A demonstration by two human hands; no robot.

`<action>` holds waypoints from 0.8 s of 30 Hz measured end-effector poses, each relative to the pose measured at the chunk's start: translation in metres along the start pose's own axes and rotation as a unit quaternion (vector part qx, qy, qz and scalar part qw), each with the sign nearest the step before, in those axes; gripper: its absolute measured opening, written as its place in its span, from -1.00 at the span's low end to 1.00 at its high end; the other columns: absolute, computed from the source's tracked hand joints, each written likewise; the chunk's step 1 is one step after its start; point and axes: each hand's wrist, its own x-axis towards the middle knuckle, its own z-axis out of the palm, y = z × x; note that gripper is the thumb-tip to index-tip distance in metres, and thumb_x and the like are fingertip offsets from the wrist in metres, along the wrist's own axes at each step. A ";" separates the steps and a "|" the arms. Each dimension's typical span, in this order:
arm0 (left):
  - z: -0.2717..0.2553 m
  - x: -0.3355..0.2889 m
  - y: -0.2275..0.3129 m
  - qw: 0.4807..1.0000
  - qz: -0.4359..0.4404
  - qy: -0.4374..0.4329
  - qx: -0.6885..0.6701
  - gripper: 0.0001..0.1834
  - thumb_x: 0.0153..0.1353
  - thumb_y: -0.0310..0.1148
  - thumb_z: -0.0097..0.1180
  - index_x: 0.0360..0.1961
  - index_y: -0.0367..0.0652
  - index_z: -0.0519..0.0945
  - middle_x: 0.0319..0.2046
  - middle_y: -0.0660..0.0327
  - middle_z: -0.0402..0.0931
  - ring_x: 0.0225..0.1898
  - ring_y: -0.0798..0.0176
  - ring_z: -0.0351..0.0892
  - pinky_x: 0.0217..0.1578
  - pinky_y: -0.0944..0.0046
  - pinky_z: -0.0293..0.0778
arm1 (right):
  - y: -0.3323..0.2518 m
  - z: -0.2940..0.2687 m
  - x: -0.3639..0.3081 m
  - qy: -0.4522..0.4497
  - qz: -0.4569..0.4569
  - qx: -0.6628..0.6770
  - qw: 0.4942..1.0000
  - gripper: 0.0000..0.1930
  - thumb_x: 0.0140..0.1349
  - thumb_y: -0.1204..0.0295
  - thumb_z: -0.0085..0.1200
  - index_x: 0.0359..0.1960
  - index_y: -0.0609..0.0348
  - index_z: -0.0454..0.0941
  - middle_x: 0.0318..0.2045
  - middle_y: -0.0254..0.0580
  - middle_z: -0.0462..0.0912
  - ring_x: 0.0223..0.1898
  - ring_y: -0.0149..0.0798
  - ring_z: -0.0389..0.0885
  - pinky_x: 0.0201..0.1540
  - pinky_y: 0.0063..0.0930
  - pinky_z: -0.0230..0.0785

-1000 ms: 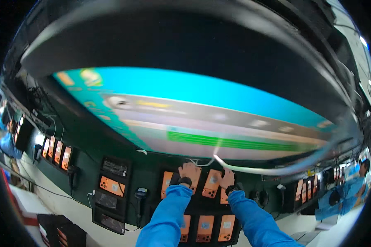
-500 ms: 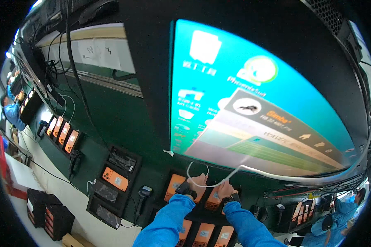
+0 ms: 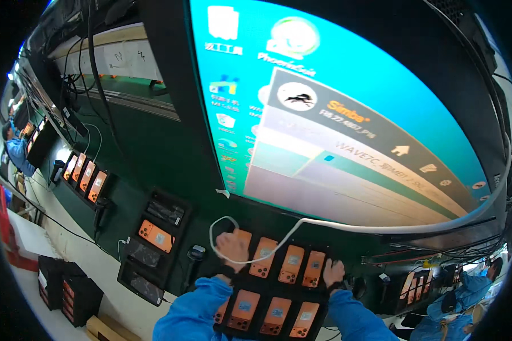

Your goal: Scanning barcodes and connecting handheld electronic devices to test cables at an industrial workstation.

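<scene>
Eight orange phones (image 3: 290, 264) are lying back-up in two rows in a black tray (image 3: 270, 288) below the big screen (image 3: 347, 193); the left hand (image 3: 233, 247) is spreading over the upper row's leftmost phone, partly hiding it, and it is blurring, so I cannot tell whether its fingers are touching or gripping; the right hand (image 3: 333, 273) is resting just beside the tray's right end, and I cannot tell whether it is closing on the edge; a white cable (image 3: 358, 227) is looping across the view of the left hand.

The phones are looking stiff, fairly light, smooth enough to slip, and fragile if dropped; each is probably asking for thumb and fingers along its long sides, clear of the camera lenses (image 3: 309, 280); the tray, likely rigid, is better taken by both ends, kept level.

Pale labels (image 3: 244, 306) are sitting on the phones' backs, their print too small to read; the screen is showing captioned icons and a window with orange and white lettering beside a black animal emblem; a white paper strip (image 3: 119, 59) is carrying dark handwritten marks.
</scene>
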 end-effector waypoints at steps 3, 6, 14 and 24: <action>-0.007 -0.010 -0.034 0.977 -0.095 -0.169 -0.092 -0.49 0.10 -0.07 0.08 -0.12 -0.27 0.29 -0.12 -0.14 0.30 -0.23 -0.18 0.44 -0.30 -0.22 0.36 | 0.038 0.006 -0.008 -0.159 0.232 0.158 0.947 -0.37 0.10 0.04 0.11 0.00 0.27 0.21 -0.09 0.11 0.45 -0.06 0.09 0.45 -0.08 -0.01 0.32; 0.005 -0.010 -0.037 0.953 -0.133 -0.268 -0.050 -0.38 0.06 0.00 0.10 -0.05 -0.24 0.23 -0.13 -0.15 0.29 -0.22 -0.21 0.45 -0.29 -0.22 0.39 | 0.046 0.017 -0.004 -0.219 0.296 0.254 0.894 -0.35 0.09 0.07 0.13 0.06 0.24 0.15 -0.06 0.09 0.41 -0.05 0.02 0.43 -0.12 -0.02 0.32; 0.048 0.071 -0.034 0.918 -0.079 -0.134 -0.366 -0.38 -0.13 -0.21 0.31 -0.18 -0.31 0.24 -0.18 -0.10 0.36 -0.12 -0.14 0.42 -0.10 0.04 0.37 | 0.020 -0.010 0.089 -0.121 0.130 0.508 0.843 -0.82 0.13 0.38 0.00 -0.29 0.07 0.28 -0.08 -0.14 0.50 0.05 -0.28 0.41 0.05 -0.27 0.29; -0.023 -0.014 -0.009 0.768 -0.090 -0.176 -0.609 -0.75 0.36 -0.29 -0.19 -0.31 -0.26 0.41 -0.40 0.22 0.46 -0.34 0.34 0.42 -0.29 0.37 0.37 | 0.107 -0.023 0.003 0.017 -0.039 0.470 0.882 -0.51 0.14 0.49 0.00 0.12 0.36 0.27 0.12 -0.02 0.37 0.18 -0.14 0.28 0.23 -0.37 0.06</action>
